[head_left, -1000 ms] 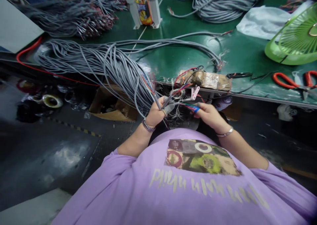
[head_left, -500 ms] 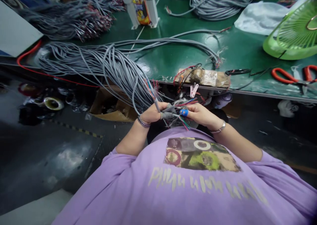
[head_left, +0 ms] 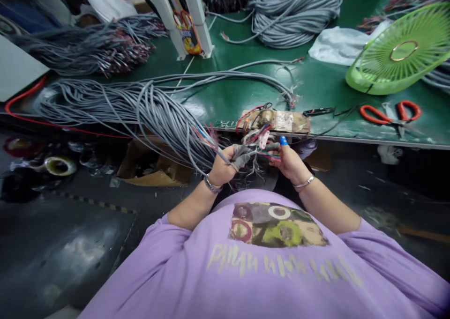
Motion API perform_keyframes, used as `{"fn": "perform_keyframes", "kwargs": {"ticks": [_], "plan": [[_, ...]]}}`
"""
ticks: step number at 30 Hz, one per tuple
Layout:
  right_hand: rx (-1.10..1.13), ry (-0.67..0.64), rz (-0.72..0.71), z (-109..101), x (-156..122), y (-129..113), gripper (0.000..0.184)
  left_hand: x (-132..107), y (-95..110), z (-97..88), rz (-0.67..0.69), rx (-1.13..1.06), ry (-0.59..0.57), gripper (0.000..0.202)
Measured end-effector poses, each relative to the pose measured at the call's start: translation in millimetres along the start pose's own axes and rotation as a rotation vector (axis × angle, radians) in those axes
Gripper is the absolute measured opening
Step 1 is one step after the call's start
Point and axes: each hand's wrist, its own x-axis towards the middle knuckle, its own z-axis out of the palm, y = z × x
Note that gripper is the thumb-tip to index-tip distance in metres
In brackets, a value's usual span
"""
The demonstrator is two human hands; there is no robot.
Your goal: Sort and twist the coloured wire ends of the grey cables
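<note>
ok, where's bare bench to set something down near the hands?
Free: green bench between the taped block and white post base; also between the block and green fan, left of the red scissors. Crowded: grey cable bundle covers the left side; the left hand and right hand hold wire ends at the edge.

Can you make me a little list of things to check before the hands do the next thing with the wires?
1. Left hand has a grip on the grey cable: ok.
2. Right hand is on the coloured wires: ok.
3. Coloured wires are untangled: cannot tell, too small and bunched.
4. Cable bundle lies on the green table: ok, though part droops over the edge.
5. Red scissors lie apart from both hands: ok.
6. Green fan sits away from the wires in hand: ok.
</note>
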Motion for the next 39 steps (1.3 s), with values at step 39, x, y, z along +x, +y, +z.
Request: {"fn": "perform_keyframes", "kwargs": {"ticks": [39], "plan": [[0.143,-0.193,0.051,36.9,16.1,-12.2,0.047,7.3,-32.8,15.0,0.291,0.808,-0.172,0.035]]}}
